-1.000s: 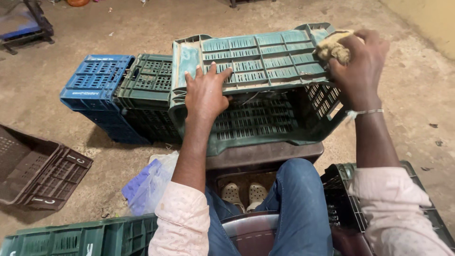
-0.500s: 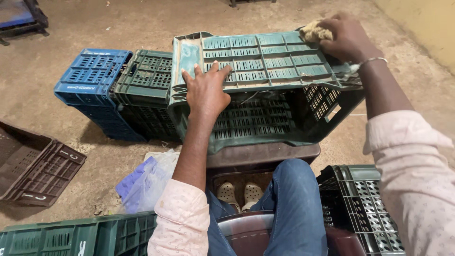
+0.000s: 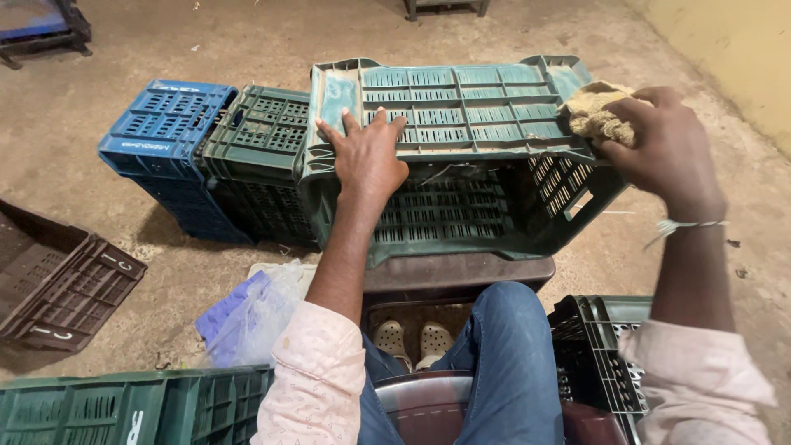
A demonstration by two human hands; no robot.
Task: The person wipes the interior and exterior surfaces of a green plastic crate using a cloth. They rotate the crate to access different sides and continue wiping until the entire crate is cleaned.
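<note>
A dusty green plastic crate lies on its side in front of my knees, its slatted wall facing up. My left hand rests flat on that wall near its left end, fingers spread. My right hand grips a wad of coarse tan cloth and presses it against the crate's upper right corner. The crate rests on a dark brown crate below it.
A darker green crate and a blue crate lie side by side to the left. A brown crate lies far left, a green one at lower left, a black one by my right leg. A plastic bag lies on the floor.
My right hand with the cloth has slid along the crate's right end, first toward the far corner, now back nearer me. My left hand has stayed flat on the crate.
</note>
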